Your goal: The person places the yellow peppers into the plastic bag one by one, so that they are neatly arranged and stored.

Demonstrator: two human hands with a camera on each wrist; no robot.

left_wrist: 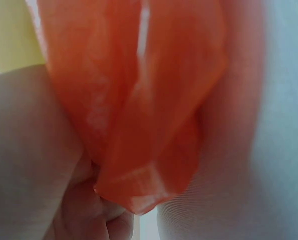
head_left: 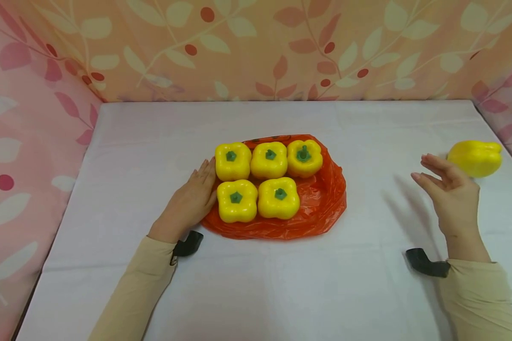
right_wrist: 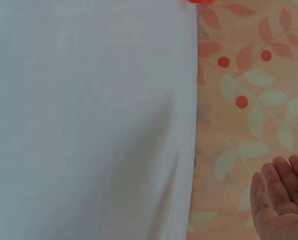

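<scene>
Several yellow bell peppers, among them a front-left bell pepper [head_left: 237,201], stand in two rows on a red plastic bag [head_left: 313,201] at the middle of the table. My left hand [head_left: 190,203] lies along the bag's left edge, its fingers extended beside the peppers. In the left wrist view the red bag [left_wrist: 143,100] fills the middle, partly hiding the fingers [left_wrist: 86,210]. Held in the air on the right, my right hand [head_left: 454,203] has nothing between thumb and fingers. Just behind it a lone bell pepper [head_left: 474,158] lies on its side.
A white cloth [head_left: 281,289] covers the table. Leaf-patterned curtains [head_left: 247,52] hang behind it and at both sides. Black wrist mounts [head_left: 426,263] stick out from the sleeves.
</scene>
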